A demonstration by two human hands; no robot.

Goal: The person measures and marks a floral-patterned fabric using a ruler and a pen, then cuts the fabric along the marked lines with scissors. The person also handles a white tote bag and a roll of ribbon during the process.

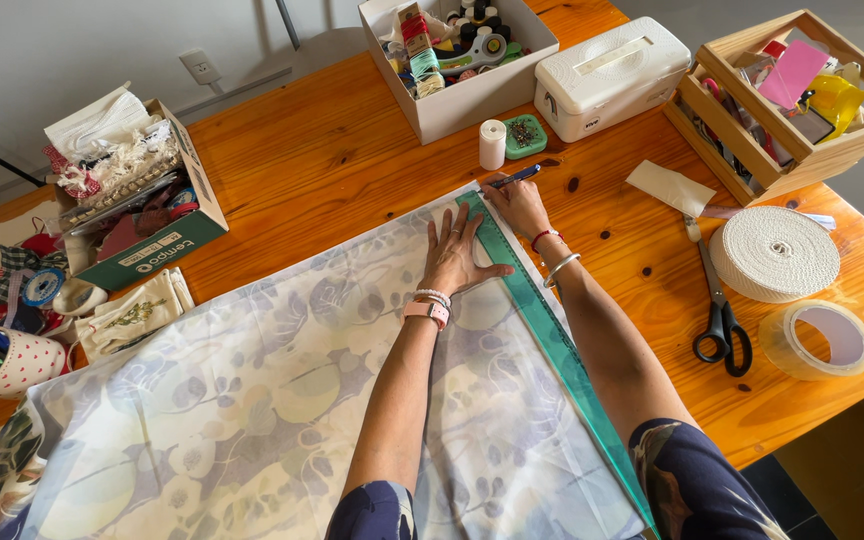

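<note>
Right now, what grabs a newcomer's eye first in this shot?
The big pale leaf-print fabric spread across the orange wooden table. Along its right edge lies a long green ruler, pressed flat by the left hand while the right hand holds a blue pen at the ruler's far end. To the right lie black-handled scissors and a white webbing roll.

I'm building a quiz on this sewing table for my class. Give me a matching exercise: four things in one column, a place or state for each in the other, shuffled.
Things:
1. long green transparent ruler
2. black-handled scissors
3. blue pen
4. coiled roll of white webbing tape

Places or states:
A. held in the right hand
B. lying flat on the table between the scissors and the wooden crate
C. pressed down by the left hand on the floral fabric
D. lying closed on the bare wooden table

Pairs: 1-C, 2-D, 3-A, 4-B
</note>
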